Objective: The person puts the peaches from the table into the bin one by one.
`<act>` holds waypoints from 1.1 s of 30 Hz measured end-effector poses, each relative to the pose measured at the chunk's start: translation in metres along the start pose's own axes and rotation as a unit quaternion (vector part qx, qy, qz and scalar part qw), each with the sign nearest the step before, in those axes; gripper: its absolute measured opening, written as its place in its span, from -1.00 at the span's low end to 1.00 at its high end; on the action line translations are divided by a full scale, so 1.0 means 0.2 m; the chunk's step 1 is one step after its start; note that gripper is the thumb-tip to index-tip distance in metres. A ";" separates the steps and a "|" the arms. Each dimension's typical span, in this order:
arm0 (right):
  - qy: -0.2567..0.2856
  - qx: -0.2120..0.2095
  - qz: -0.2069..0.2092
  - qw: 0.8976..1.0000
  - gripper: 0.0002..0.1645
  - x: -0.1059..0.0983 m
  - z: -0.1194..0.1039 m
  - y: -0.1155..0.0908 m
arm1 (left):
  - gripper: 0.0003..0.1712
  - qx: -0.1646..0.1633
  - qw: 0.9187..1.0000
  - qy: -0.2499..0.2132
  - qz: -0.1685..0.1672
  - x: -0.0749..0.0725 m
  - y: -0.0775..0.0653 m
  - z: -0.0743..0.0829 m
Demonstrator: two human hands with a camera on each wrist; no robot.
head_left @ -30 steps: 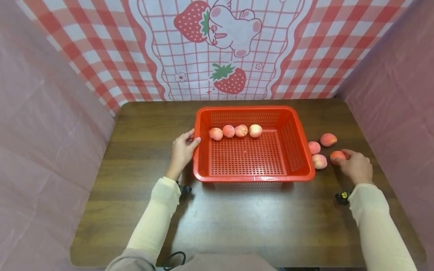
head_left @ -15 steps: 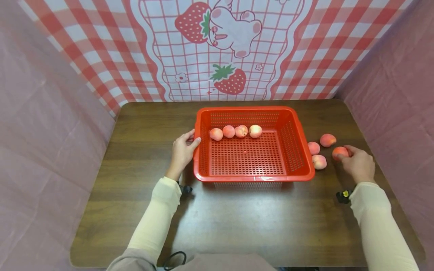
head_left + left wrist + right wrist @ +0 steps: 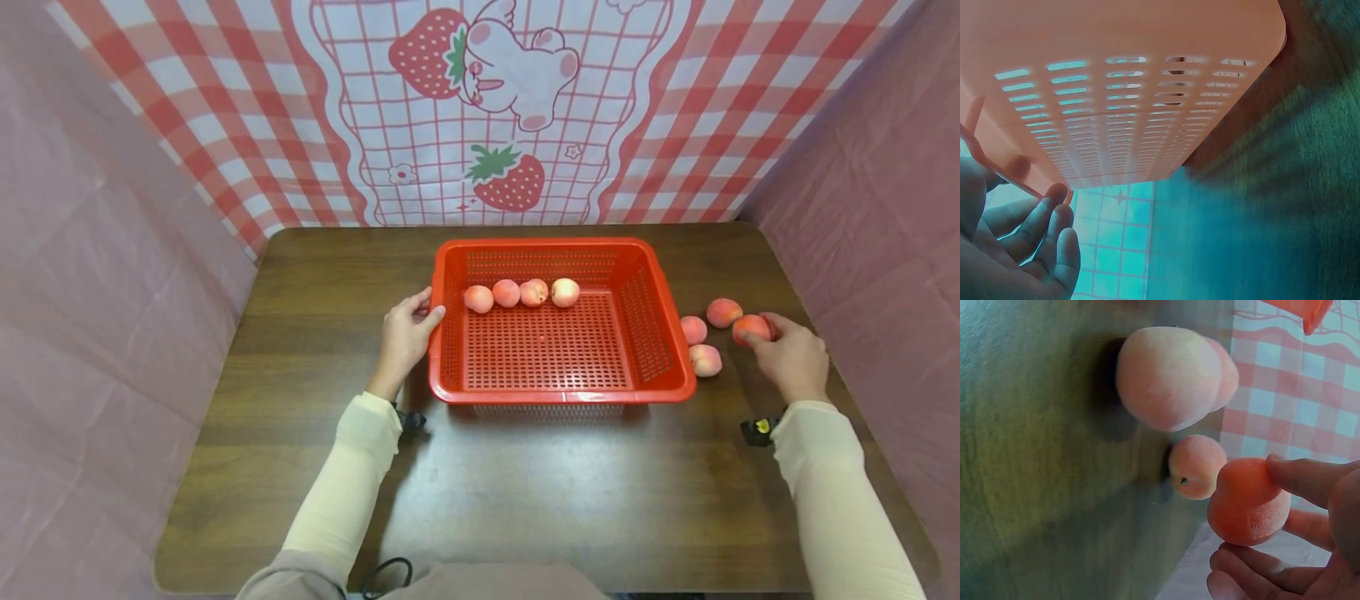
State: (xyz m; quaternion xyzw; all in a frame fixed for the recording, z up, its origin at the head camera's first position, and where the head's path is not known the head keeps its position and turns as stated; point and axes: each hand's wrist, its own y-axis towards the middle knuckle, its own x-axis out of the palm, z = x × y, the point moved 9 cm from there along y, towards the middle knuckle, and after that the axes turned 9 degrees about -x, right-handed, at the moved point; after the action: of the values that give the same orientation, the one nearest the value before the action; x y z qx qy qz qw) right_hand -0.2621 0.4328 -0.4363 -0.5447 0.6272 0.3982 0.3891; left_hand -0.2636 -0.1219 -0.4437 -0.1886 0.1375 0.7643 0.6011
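My left hand (image 3: 406,340) grips the left rim of a red plastic basket (image 3: 561,395), thumb on top and fingers beneath, as the left wrist view also shows. Inside, several peaches (image 3: 506,292) form a row near the back wall. To the basket's right, my right hand (image 3: 795,357) pinches a reddish peach (image 3: 1249,501) between thumb and fingers. Close behind it in the head view lies another peach (image 3: 724,313). Two more, a pink peach (image 3: 693,330) and a paler peach (image 3: 705,361), rest beside the basket's right edge.
A brown wooden table (image 3: 300,467) carries everything. A checked cloth (image 3: 247,125) with strawberries hangs behind it, and pink cloth walls (image 3: 870,167) stand on both sides. A black cable loop (image 3: 387,575) lies at the front edge.
My right hand has shifted slightly away from my body with the pinched peach, which now stands closer to the peach at the back right. My left hand stays on the basket rim.
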 end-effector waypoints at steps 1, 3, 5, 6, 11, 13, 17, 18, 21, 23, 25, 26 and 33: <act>0.001 -0.001 0.003 1.000 -0.33 0.00 -0.01 0.00 | -0.48 -0.001 1.000 -0.001 -0.001 0.00 0.00 0.00; 0.006 -0.002 0.013 1.000 -0.33 -0.01 -0.02 0.00 | -0.48 -0.003 1.000 0.000 -0.002 0.00 0.00 0.00; 0.011 -0.004 0.022 1.000 -0.33 -0.03 -0.03 0.00 | -0.49 -0.006 1.000 -0.001 -0.003 0.00 0.00 -0.01; 0.014 -0.003 0.023 1.000 -0.33 -0.03 -0.04 0.00 | -0.49 -0.007 1.000 0.000 -0.002 0.00 0.00 -0.01; 0.030 0.002 0.017 0.999 -0.29 -0.04 -0.07 0.01 | -0.49 -0.013 1.000 -0.007 -0.003 0.00 0.00 -0.01; 0.039 0.002 0.017 0.999 -0.27 -0.05 -0.09 0.01 | -0.49 -0.016 1.000 -0.007 -0.004 0.00 -0.01 -0.02; 0.056 -0.006 0.027 0.998 -0.24 -0.07 -0.15 0.02 | -0.48 -0.021 1.000 -0.007 -0.005 0.00 -0.01 -0.02; 0.059 -0.010 0.031 0.998 -0.24 -0.08 -0.17 0.02 | -0.48 -0.023 1.000 -0.008 -0.005 0.00 -0.01 -0.03; 0.064 -0.023 0.040 0.997 -0.23 -0.10 -0.23 0.04 | -0.47 -0.027 1.000 -0.009 -0.005 -0.01 0.00 -0.03; 0.068 -0.029 0.046 0.996 -0.24 -0.11 -0.26 0.04 | -0.47 -0.027 1.000 -0.009 -0.007 0.00 0.00 -0.03; 0.070 -0.036 0.051 0.996 -0.24 -0.12 -0.28 0.05 | -0.47 -0.025 1.000 -0.008 -0.009 0.00 0.00 -0.03; 0.072 -0.038 0.051 0.995 -0.24 -0.12 -0.29 0.05 | -0.47 -0.025 1.000 -0.008 -0.009 0.00 0.00 -0.03; 0.082 -0.069 0.053 0.993 -0.26 -0.14 -0.37 0.07 | -0.48 -0.023 1.000 -0.007 -0.004 0.00 0.00 -0.02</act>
State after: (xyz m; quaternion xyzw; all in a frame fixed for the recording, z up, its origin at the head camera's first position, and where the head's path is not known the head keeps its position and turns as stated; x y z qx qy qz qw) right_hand -0.2767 0.3759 -0.3812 -0.5674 0.6560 0.4143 0.2758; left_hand -0.2641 -0.1234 -0.4482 -0.1978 0.1150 0.7663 0.6004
